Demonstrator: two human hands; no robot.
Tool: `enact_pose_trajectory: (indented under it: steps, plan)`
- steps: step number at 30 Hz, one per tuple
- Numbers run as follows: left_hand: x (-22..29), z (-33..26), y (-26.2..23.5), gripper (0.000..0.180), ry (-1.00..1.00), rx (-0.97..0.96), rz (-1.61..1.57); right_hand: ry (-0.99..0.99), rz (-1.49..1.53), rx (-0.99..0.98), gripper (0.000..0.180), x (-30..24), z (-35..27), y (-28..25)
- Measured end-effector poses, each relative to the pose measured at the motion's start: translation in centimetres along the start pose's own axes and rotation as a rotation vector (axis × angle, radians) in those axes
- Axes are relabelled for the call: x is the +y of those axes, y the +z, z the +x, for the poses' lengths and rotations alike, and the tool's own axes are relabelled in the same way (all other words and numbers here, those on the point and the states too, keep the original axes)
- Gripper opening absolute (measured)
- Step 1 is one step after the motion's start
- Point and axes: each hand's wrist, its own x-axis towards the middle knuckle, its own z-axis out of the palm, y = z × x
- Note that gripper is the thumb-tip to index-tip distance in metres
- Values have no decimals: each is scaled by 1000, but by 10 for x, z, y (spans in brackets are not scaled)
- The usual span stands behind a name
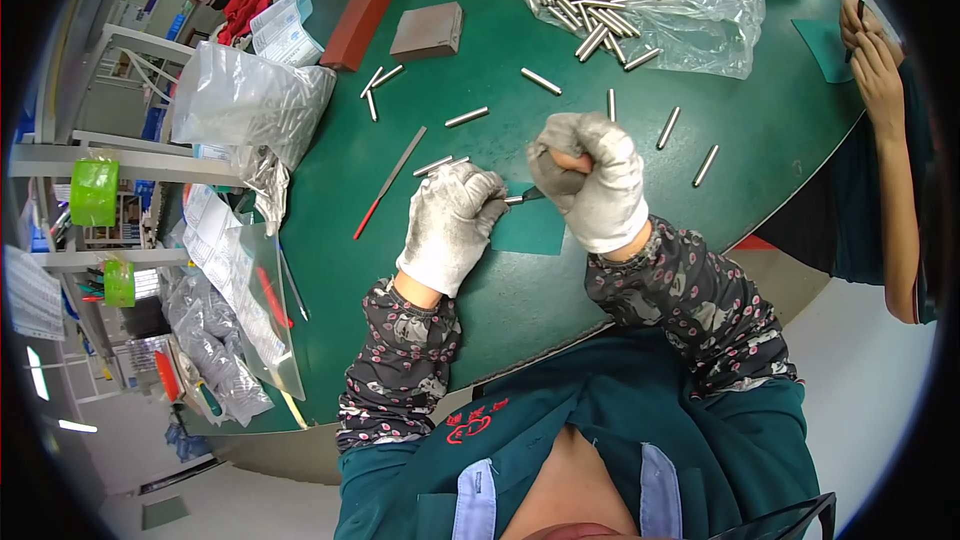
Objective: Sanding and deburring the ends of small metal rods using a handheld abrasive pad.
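My left hand (450, 225), in a whitish work glove, pinches a short silver metal pin (514, 200) whose end sticks out past the fingertips. Curled closed in a matching glove, my right hand (595, 180) grips a slim tool with a dark tip (534, 194). That tip meets or nearly meets the end of the pin; its handle is hidden in the fist. Beneath them lies a small green sheet (535, 235). Loose metal pins (466, 117) are scattered beyond both hands, and one pair lies right against the left glove. A thin red-handled file (390, 183) rests left of my left hand.
A clear bag (735, 40) spilling many pins lies at the far side. A grey-brown block (427, 31) and a red-brown bar (370, 5) sit far left. Plastic bags (250, 100) and papers (225, 260) line the left edge. Another person's hands (875, 65) work at right.
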Motion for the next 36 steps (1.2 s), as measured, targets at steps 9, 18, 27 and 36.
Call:
enact_pose_trajectory:
  steps: [9, 18, 27, 36]
  plan:
    - [3, -4, 1, 22, 19, 72, 29, 89, 30, -28, 41, -11, -3, -3]
    - [2, -3, 3, 20, 5, 73, 19, 16, 43, -187, 36, -3, -1, -15]
    - [1, -2, 2, 19, 42, 83, 28, -20, 16, -250, 41, 2, 0, -22]
    - [2, -3, 1, 19, 0, 55, 24, 14, 18, -152, 41, 7, -5, -25]
